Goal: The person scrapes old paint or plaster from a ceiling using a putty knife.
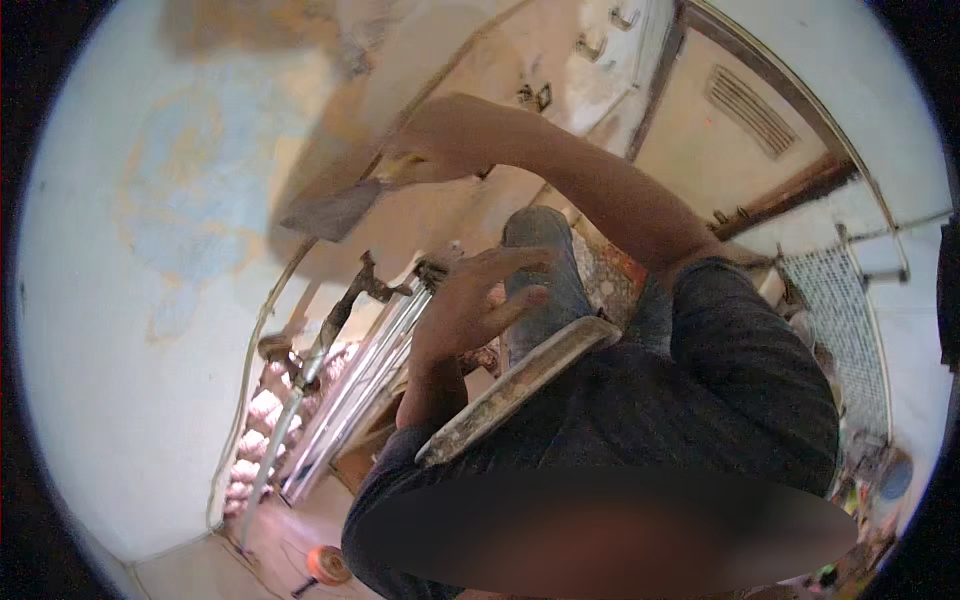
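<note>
My right arm reaches across to the upper left. The right hand (pixel 440 145) is closed round the yellowish handle of a putty knife (pixel 335 210), whose wide grey blade is near the patchy wall (pixel 200 200). My left hand (pixel 470 300) is lower down, with thumb and fingers apart and nothing seen between them. A long, narrow board (pixel 520 390) with a pale, stained edge slants across in front of my body, close to the left forearm. What supports it is hidden.
A stained metal fitting on a pole (pixel 340 320) stands beside the wall, next to pale long bars (pixel 370 370). Bumpy pinkish objects (pixel 258 440) are stacked lower left, above an orange round thing (pixel 328 565). A door with a slatted vent (pixel 750 110) is upper right.
</note>
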The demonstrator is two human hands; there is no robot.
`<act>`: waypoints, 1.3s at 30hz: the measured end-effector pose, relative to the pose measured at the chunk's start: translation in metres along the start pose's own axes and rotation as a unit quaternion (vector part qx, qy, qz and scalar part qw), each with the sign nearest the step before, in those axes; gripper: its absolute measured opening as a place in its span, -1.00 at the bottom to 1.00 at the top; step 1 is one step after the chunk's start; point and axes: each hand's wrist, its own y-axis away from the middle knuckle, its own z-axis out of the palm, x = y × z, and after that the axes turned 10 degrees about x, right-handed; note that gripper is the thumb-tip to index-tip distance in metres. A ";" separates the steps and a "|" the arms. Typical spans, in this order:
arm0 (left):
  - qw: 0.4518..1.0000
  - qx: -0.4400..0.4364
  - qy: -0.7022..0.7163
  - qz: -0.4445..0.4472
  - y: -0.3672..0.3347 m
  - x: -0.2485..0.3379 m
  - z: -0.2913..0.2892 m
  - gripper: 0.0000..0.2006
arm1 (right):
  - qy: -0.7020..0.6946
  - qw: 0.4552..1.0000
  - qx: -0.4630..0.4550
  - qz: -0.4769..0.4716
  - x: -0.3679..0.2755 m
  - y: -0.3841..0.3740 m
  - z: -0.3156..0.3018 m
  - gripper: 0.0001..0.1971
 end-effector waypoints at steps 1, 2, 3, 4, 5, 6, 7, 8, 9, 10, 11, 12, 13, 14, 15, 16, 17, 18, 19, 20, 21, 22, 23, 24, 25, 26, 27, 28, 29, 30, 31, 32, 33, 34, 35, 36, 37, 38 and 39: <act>0.998 0.016 0.056 -0.033 -0.002 -0.005 -0.002 -0.64 | -0.041 0.997 -0.037 0.049 0.016 0.028 -0.002 -0.59; 0.991 0.026 0.111 -0.070 -0.006 -0.011 -0.002 -0.67 | -0.091 0.991 -0.057 0.085 0.033 0.060 -0.007 -0.58; 0.991 0.025 0.118 -0.066 -0.012 -0.019 -0.001 -0.67 | -0.153 0.969 -0.061 0.184 0.044 0.097 -0.010 -0.55; 0.983 0.070 0.142 -0.092 -0.020 -0.028 0.004 -0.68 | -0.216 0.932 -0.059 0.286 0.053 0.137 -0.013 -0.52; 0.970 0.129 0.174 -0.113 -0.028 -0.039 0.011 -0.70 | -0.233 0.903 -0.036 0.359 0.061 0.174 -0.010 -0.51; 0.961 0.160 0.182 -0.135 -0.040 -0.051 0.024 -0.71 | -0.246 0.860 -0.023 0.446 0.067 0.212 -0.007 -0.50; 0.943 0.223 0.209 -0.133 -0.052 -0.065 0.044 -0.73 | -0.211 0.824 -0.035 0.524 0.072 0.250 -0.001 -0.51; 0.947 0.203 0.201 -0.149 -0.063 -0.079 0.069 -0.73 | -0.189 0.786 -0.042 0.587 0.078 0.286 0.006 -0.53; 0.957 0.248 0.104 -0.106 -0.072 -0.094 0.099 -0.71 | -0.086 0.806 -0.048 0.584 0.080 0.321 0.016 -0.57; 0.960 0.267 0.004 -0.083 -0.076 -0.113 0.124 -0.68 | 0.003 0.828 -0.044 0.559 0.084 0.353 0.026 -0.62; 0.955 0.291 0.007 -0.057 -0.073 -0.136 0.143 -0.68 | 0.040 0.859 -0.033 0.509 0.084 0.388 0.033 -0.66; 0.983 0.137 -0.104 0.063 -0.066 -0.159 0.163 -0.64 | 0.081 0.885 -0.020 0.458 0.084 0.419 0.039 -0.69; 0.961 -0.059 -0.223 0.150 -0.054 -0.182 0.179 -0.59 | 0.095 0.902 -0.028 0.420 0.083 0.448 0.044 -0.70; 0.961 -0.029 -0.210 0.177 -0.043 -0.207 0.189 -0.59 | 0.107 0.911 -0.049 0.394 0.085 0.472 0.050 -0.70; 0.982 0.047 -0.149 0.102 -0.034 -0.234 0.193 -0.54 | 0.140 0.901 -0.096 0.399 0.086 0.492 0.055 -0.70; 0.984 0.129 -0.106 0.053 -0.024 -0.257 0.194 -0.49 | 0.119 0.918 -0.093 0.367 0.089 0.507 0.062 -0.71; 0.989 0.123 -0.086 0.020 -0.011 -0.278 0.194 -0.49 | 0.121 0.920 -0.117 0.354 0.092 0.518 0.068 -0.71; 0.974 0.132 0.127 -0.132 -0.001 -0.294 0.193 -0.42 | 0.163 0.914 -0.153 0.338 0.097 0.523 0.072 -0.71; 0.893 0.134 0.331 -0.272 0.009 -0.303 0.195 -0.34 | 0.119 0.925 -0.151 0.328 0.101 0.524 0.076 -0.71; 0.893 0.142 0.330 -0.271 0.018 -0.308 0.198 -0.34 | 0.108 0.928 -0.151 0.324 0.105 0.520 0.080 -0.71; 0.863 0.139 0.356 -0.329 0.024 -0.306 0.200 -0.32 | 0.087 0.927 -0.135 0.340 0.110 0.511 0.083 -0.69; 0.832 0.137 0.382 -0.379 0.026 -0.301 0.202 -0.29 | -0.032 0.857 -0.147 0.492 0.112 0.499 0.084 -0.67; 0.798 0.137 0.407 -0.424 0.025 -0.291 0.201 -0.27 | -0.123 0.805 -0.119 0.568 0.114 0.485 0.082 -0.64; 0.759 0.139 0.431 -0.468 0.020 -0.279 0.197 -0.24 | -0.166 0.826 -0.063 0.535 0.110 0.468 0.081 -0.63; 0.714 0.144 0.458 -0.510 0.014 -0.264 0.192 -0.21 | -0.160 0.842 -0.036 0.514 0.105 0.451 0.080 -0.61; 0.651 0.138 0.483 -0.569 0.003 -0.250 0.181 -0.19 | -0.169 0.841 -0.011 0.514 0.102 0.431 0.078 -0.61; 0.709 0.161 0.515 -0.454 -0.016 -0.238 0.166 -0.23 | -0.232 0.793 0.025 0.562 0.098 0.410 0.076 -0.61; 0.746 0.172 0.533 -0.359 -0.033 -0.227 0.148 -0.28 | -0.326 0.722 0.082 0.604 0.091 0.392 0.075 -0.63; 0.742 0.201 0.536 -0.350 -0.044 -0.215 0.133 -0.28 | -0.385 0.634 0.135 0.656 0.085 0.373 0.075 -0.65; 0.821 0.250 0.463 -0.223 -0.055 -0.204 0.123 -0.31 | -0.448 0.544 0.206 0.679 0.078 0.358 0.072 -0.68; 0.879 0.290 0.368 -0.093 -0.062 -0.197 0.117 -0.34 | -0.452 0.560 0.189 0.668 0.073 0.343 0.067 -0.68; 0.874 0.311 0.363 -0.087 -0.062 -0.191 0.116 -0.34 | -0.474 0.581 0.183 0.636 0.068 0.331 0.059 -0.69; 0.914 0.314 0.255 -0.034 -0.055 -0.187 0.119 -0.36 | -0.471 0.592 0.178 0.629 0.063 0.319 0.050 -0.70; 0.940 0.312 0.139 0.012 -0.043 -0.186 0.124 -0.37 | -0.496 0.613 0.159 0.595 0.058 0.307 0.041 -0.70; 0.966 0.254 0.050 0.017 -0.027 -0.187 0.133 -0.39 | -0.474 0.616 0.180 0.603 0.050 0.295 0.033 -0.70; 0.990 0.135 0.004 -0.042 -0.004 -0.190 0.139 -0.40 | -0.467 0.626 0.203 0.590 0.041 0.285 0.024 -0.69; 0.994 0.013 -0.028 -0.106 0.020 -0.193 0.143 -0.41 | -0.452 0.627 0.193 0.604 0.030 0.278 0.014 -0.69; 0.983 -0.078 -0.043 -0.163 0.038 -0.196 0.142 -0.42 | -0.471 0.611 0.234 0.592 0.018 0.269 0.005 -0.72; 0.969 -0.131 -0.051 -0.203 0.047 -0.197 0.135 -0.43 | -0.507 0.596 0.277 0.558 0.013 0.255 -0.002 -0.75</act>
